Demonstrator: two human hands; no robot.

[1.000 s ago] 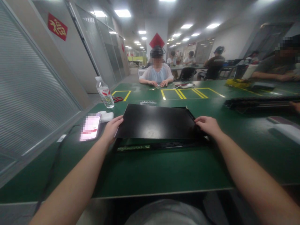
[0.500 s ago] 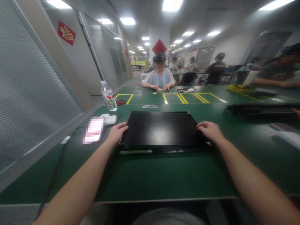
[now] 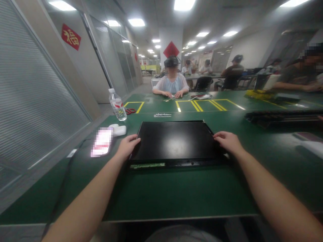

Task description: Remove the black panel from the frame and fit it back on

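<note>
A flat black LCD panel (image 3: 174, 139) lies before me with its glossy face up, over a dark frame (image 3: 191, 163) whose near edge shows below it. A green circuit board strip (image 3: 147, 165) runs along the left part of that near edge. My left hand (image 3: 127, 146) grips the panel's left edge, thumb on top and fingers at the side. At the right edge, my right hand (image 3: 227, 141) pinches the panel between thumb and fingers; some of its fingertips are hidden.
On the green table (image 3: 186, 198), a lit phone (image 3: 102, 143), white case (image 3: 119, 130), water bottle (image 3: 117, 106) and red-handled scissors (image 3: 130, 110) stand or lie to the left. Long dark parts (image 3: 282, 117) lie at right. Across sits a person (image 3: 171, 84) with both hands on the table.
The panel's near edge has come down closer to the frame's near edge, and its left edge has shifted slightly right. Both hands keep their hold. The view has tilted slightly.
</note>
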